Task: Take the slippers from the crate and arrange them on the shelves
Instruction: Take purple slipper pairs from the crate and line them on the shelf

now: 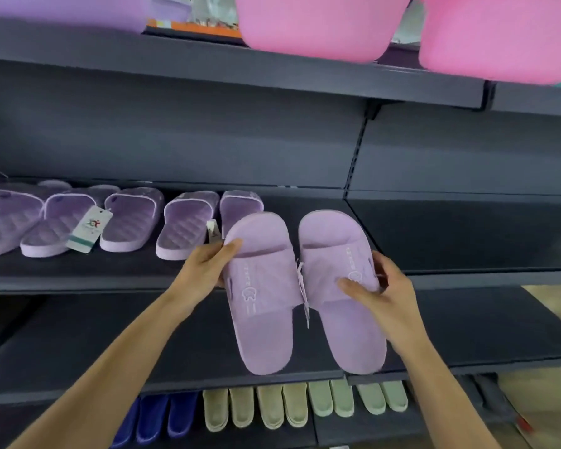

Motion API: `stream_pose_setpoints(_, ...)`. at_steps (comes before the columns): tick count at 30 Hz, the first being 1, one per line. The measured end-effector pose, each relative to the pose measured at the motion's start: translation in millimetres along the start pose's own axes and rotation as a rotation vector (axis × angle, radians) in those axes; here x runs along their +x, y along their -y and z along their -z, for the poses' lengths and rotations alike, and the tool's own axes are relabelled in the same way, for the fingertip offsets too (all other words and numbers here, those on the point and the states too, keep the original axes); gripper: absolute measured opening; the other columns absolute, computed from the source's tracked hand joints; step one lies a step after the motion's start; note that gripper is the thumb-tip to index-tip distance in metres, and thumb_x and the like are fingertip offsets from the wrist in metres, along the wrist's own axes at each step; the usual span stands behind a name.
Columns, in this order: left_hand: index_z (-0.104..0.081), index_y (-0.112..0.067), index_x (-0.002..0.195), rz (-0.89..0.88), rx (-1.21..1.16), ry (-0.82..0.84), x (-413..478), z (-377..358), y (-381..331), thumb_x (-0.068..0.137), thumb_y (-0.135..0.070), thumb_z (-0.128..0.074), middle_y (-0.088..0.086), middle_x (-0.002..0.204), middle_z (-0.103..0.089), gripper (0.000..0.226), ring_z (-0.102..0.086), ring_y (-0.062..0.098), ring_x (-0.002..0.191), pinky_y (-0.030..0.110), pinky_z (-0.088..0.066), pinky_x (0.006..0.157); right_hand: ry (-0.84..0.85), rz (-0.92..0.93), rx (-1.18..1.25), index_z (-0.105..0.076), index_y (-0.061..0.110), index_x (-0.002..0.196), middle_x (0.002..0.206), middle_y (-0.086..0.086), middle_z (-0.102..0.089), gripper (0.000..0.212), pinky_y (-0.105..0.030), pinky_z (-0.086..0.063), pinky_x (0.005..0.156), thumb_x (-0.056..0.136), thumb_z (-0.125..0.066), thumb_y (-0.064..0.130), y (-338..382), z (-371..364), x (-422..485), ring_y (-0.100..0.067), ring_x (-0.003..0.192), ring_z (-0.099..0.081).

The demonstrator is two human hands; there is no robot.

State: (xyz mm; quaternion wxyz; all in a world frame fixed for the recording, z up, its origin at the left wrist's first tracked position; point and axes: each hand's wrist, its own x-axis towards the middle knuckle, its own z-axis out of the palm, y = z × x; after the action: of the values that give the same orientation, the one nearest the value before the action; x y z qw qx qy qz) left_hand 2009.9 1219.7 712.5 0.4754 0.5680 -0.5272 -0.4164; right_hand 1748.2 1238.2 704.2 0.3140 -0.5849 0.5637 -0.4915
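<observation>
I hold a pair of lilac slide slippers side by side in front of the dark shelves, toes pointing toward the middle shelf (117,268). My left hand (208,268) grips the outer edge of the left slipper (263,306), thumb on its strap. My right hand (381,296) grips the right slipper (344,322), fingers curled over the strap's outer side. A white tag (305,306) hangs between the two. Several lilac slippers (127,222) stand in a row on the middle shelf to the left. No crate is in view.
The middle shelf right of the row is bare dark metal (467,234). Pink slippers (321,24) overhang the top shelf (272,76). A lower shelf (110,348) runs below my arms. Beneath it stand blue slippers (156,419) and pale green and beige slippers (305,406).
</observation>
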Motion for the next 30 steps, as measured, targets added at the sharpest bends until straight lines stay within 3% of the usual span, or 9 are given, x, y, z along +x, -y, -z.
stream_pose_setpoints(4,-0.065,-0.019,0.087,0.038,-0.046,-0.029,42,-18,-12,0.092,-0.037,-0.052,0.002,0.086,-0.067,0.023,-0.063,0.018,0.080,0.023,-0.052,0.059,-0.014,0.020,0.011,-0.054,0.024,0.113,0.102,0.012,-0.063,0.049,-0.024,-0.050,0.073,0.070,-0.078,0.023,-2,11,37,-0.006,0.092,-0.061)
stream_pose_setpoints(8,-0.060,-0.017,0.112,0.106,-0.064,-0.113,88,-38,-21,0.089,-0.044,-0.054,0.008,0.096,-0.064,0.036,-0.063,0.024,0.080,0.027,-0.050,0.055,-0.003,0.022,0.015,-0.053,0.025,0.111,0.098,0.017,-0.061,0.046,-0.019,-0.047,0.071,0.071,-0.078,0.025,-4,21,77,-0.002,0.091,-0.059)
stream_pose_setpoints(13,-0.059,-0.014,0.113,0.140,-0.074,-0.124,146,-67,-38,0.092,-0.039,-0.053,0.005,0.083,-0.059,0.033,-0.058,0.023,0.075,0.024,-0.043,0.053,0.051,-0.008,0.082,-0.062,0.022,0.091,0.086,0.009,-0.067,0.025,-0.012,-0.049,0.059,0.072,-0.078,0.022,-10,30,132,0.001,0.070,-0.063)
stream_pose_setpoints(18,-0.058,-0.007,0.118,0.257,-0.162,-0.227,200,-90,-37,0.088,-0.035,-0.058,0.010,0.100,-0.061,0.041,-0.056,0.025,0.082,0.027,-0.044,0.063,0.083,-0.170,0.175,-0.067,0.014,0.090,0.089,-0.004,-0.071,0.024,-0.031,-0.055,0.072,0.073,-0.076,0.029,-24,22,179,-0.016,0.080,-0.068)
stream_pose_setpoints(21,-0.056,-0.008,0.113,0.209,-0.143,-0.269,220,-104,-32,0.094,-0.028,-0.048,0.000,0.089,-0.059,0.029,-0.055,0.017,0.074,0.024,-0.041,0.061,0.106,-0.271,0.211,-0.068,0.007,0.087,0.090,-0.013,-0.071,0.029,-0.040,-0.057,0.079,0.074,-0.075,0.032,-39,10,204,-0.027,0.083,-0.069)
stream_pose_setpoints(25,-0.058,-0.013,0.110,0.020,0.036,-0.180,225,-115,-26,0.094,-0.019,-0.051,-0.001,0.086,-0.056,0.019,-0.049,0.004,0.062,0.011,-0.038,0.050,0.114,-0.351,0.203,-0.064,0.010,0.082,0.079,-0.006,-0.067,0.023,-0.028,-0.052,0.065,0.079,-0.070,0.032,-55,-8,226,-0.018,0.072,-0.065)
stream_pose_setpoints(28,-0.060,-0.021,0.111,-0.070,0.150,-0.010,220,-112,-20,0.086,-0.022,-0.064,-0.009,0.097,-0.061,0.025,-0.058,0.001,0.087,0.010,-0.041,0.073,0.093,-0.352,0.178,-0.060,0.010,0.081,0.081,-0.004,-0.063,0.024,-0.031,-0.050,0.071,0.084,-0.065,0.033,-65,-21,240,-0.018,0.076,-0.062)
stream_pose_setpoints(30,-0.056,-0.030,0.111,-0.119,0.326,0.179,214,-109,-19,0.078,-0.032,-0.072,-0.019,0.103,-0.057,0.036,-0.054,-0.002,0.098,0.004,-0.037,0.080,0.065,-0.280,0.139,-0.063,0.006,0.094,0.085,-0.003,-0.064,0.027,-0.023,-0.046,0.064,0.086,-0.062,0.032,-70,-29,247,-0.014,0.075,-0.059)
